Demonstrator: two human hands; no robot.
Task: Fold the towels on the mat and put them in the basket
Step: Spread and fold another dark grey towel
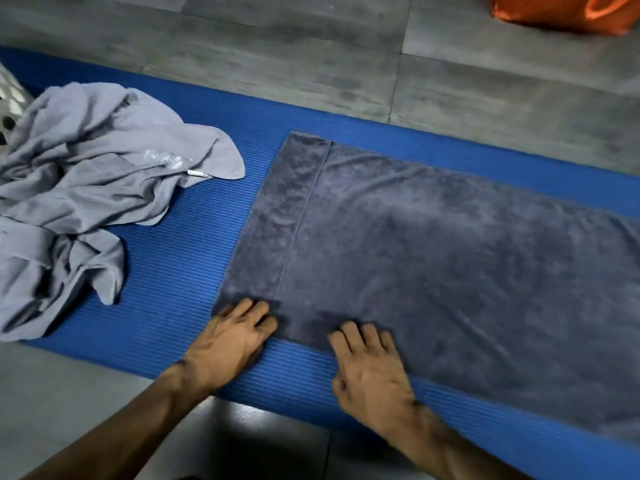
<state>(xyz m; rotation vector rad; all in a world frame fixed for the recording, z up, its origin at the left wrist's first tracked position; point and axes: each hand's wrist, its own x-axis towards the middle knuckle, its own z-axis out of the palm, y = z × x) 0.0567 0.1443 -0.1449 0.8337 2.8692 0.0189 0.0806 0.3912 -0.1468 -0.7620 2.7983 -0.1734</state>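
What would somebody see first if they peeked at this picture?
Probably the big dark grey towel spread flat on the bright blue mat, with the left hand and right hand pressing on its near edge. Next, the crumpled pile of light grey towels at the mat's left end, and something orange on the floor at the top right.

Blue mat [166, 271] on grey floor [311, 64] carries two towels.
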